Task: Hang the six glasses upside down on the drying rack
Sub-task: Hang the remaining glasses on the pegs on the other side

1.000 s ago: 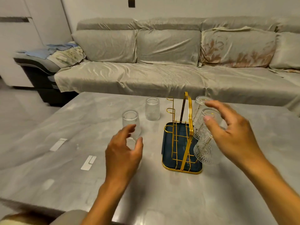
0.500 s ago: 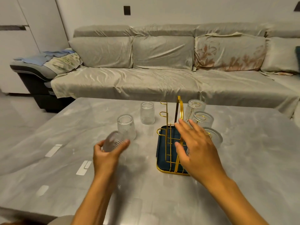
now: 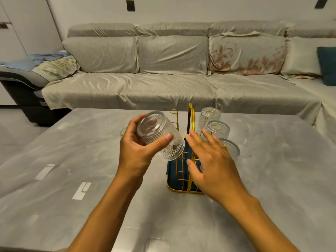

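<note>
My left hand [image 3: 138, 151] grips a ribbed clear glass [image 3: 160, 135], tilted with its base toward me and its mouth pointing at the rack's left side. The gold wire drying rack [image 3: 190, 120] stands on a dark blue tray [image 3: 172, 171] at mid-table. Three glasses hang upside down on its right side: the far glass [image 3: 209, 115], the middle glass [image 3: 217, 129] and the near glass [image 3: 231, 148], partly behind my right hand [image 3: 212, 160]. That hand hovers open over the rack, fingers spread. A sliver of another glass [image 3: 122, 132] shows behind my left hand.
The grey marble-look table [image 3: 72, 160] carries a few white stickers [image 3: 81, 190] at the left. A long grey sofa [image 3: 163, 84] runs along the table's far edge. The rack's left hooks [image 3: 173, 113] stand bare.
My left hand has lifted a glass off the table and carried it right and up toward the rack's left side, tipping it over. My right hand has stayed over the rack.
</note>
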Demonstrator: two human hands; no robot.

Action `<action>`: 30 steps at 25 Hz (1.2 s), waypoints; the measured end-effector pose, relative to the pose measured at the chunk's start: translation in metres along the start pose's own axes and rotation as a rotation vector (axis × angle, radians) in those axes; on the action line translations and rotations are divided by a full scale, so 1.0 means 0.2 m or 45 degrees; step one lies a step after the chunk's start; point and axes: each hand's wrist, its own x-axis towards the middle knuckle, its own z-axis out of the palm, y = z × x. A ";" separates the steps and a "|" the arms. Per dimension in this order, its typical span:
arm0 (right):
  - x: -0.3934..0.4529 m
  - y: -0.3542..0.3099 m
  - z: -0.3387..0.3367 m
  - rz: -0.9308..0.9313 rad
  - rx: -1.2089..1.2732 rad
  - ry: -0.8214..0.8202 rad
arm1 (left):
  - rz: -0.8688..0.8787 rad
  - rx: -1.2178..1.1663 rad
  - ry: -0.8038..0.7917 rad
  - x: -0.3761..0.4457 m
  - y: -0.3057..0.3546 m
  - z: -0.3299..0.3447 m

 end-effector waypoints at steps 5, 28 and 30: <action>-0.01 0.01 0.00 -0.005 -0.031 -0.006 | -0.062 0.113 -0.014 -0.02 -0.10 0.00; -0.51 -0.07 0.23 -0.390 0.121 -0.682 | -0.371 0.495 -0.469 -0.04 -0.18 -0.10; -0.54 0.01 0.27 -0.424 0.031 -0.777 | -0.518 0.526 -0.568 0.03 -0.13 -0.29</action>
